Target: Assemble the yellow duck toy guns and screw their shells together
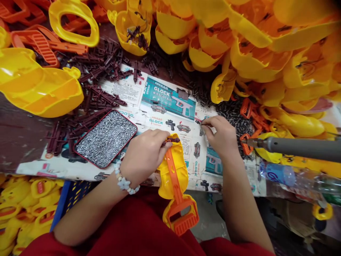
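Observation:
My left hand point(145, 154) is closed on a yellow plastic toy shell point(182, 170), pressing near its upper end. Inside the shell lies a long orange handle piece point(174, 174) with a ribbed grip at the lower end. A dark maroon plastic part point(174, 140) sits across the top of the shell, by my left thumb. Over the printed cardboard point(162, 133), my right hand point(221, 137) pinches with thumb and forefinger; a small dark bit shows at the fingertips, too small to name.
A red-rimmed tray point(137, 128) of small silver screws lies left of my left hand. Maroon parts point(92, 96) are heaped behind it. Small black pieces point(234, 115) pile near my right hand. A grey power screwdriver point(293, 146) juts in from the right, above plastic bottles point(279, 174). Yellow shells point(213, 46) are stacked behind.

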{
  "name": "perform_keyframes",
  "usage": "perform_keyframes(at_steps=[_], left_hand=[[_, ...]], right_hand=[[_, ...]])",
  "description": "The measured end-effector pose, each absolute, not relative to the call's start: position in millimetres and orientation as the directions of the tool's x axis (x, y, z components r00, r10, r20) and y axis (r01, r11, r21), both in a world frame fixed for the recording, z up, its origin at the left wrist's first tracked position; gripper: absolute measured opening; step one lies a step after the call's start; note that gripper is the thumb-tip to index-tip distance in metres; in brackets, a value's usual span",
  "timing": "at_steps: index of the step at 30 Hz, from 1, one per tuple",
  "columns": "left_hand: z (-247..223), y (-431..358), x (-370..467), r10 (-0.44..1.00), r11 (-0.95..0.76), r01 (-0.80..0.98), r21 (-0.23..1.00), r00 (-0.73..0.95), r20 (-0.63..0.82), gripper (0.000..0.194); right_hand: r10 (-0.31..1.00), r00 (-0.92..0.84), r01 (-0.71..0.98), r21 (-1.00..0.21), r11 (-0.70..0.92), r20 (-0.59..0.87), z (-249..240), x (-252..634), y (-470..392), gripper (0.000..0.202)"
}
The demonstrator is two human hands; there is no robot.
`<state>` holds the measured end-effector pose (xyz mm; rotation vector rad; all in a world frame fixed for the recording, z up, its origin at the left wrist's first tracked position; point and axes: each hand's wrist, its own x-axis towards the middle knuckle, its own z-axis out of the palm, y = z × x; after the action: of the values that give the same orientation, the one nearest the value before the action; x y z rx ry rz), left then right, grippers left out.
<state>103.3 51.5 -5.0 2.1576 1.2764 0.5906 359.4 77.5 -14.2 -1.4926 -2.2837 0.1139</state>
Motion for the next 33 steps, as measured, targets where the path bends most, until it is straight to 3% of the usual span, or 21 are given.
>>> perform_keyframes(at_steps=[6, 14, 19, 24, 29, 33], left_hand=[[-5, 53, 105, 0.889, -0.37, 0.642, 0.671, 0.454, 0.056, 0.018], [-2, 39, 98, 0.871, -0.428, 0.615, 0.662, 0.476, 0.12, 0.018], [0, 28, 94, 0.883, -0.424, 0.623, 0.657, 0.446, 0.147, 0.016], [-3, 36, 100, 0.893, -0.41, 0.648, 0.641, 0.429, 0.137, 0.015], [-2, 37, 103, 0.916, -0.366, 0.682, 0.633, 0.384, 0.115, 0.015], [0, 35, 104, 0.922, -0.358, 0.696, 0.623, 0.367, 0.12, 0.015]], right_hand=[[0.896, -0.375, 0.816, -0.373, 0.441, 0.238, 9, 329, 49, 0.006], [0.89, -0.431, 0.766, -0.46, 0.449, 0.151, -1, 307, 43, 0.01], [0.903, -0.399, 0.76, -0.493, 0.423, 0.16, -16, 291, 50, 0.01], [0.92, -0.308, 0.74, -0.547, 0.391, 0.241, 9, 293, 32, 0.007], [0.894, -0.432, 0.668, -0.624, 0.406, 0.119, 30, 277, -6, 0.012], [0.901, -0.402, 0.691, -0.593, 0.414, 0.161, 22, 267, -17, 0.013]])
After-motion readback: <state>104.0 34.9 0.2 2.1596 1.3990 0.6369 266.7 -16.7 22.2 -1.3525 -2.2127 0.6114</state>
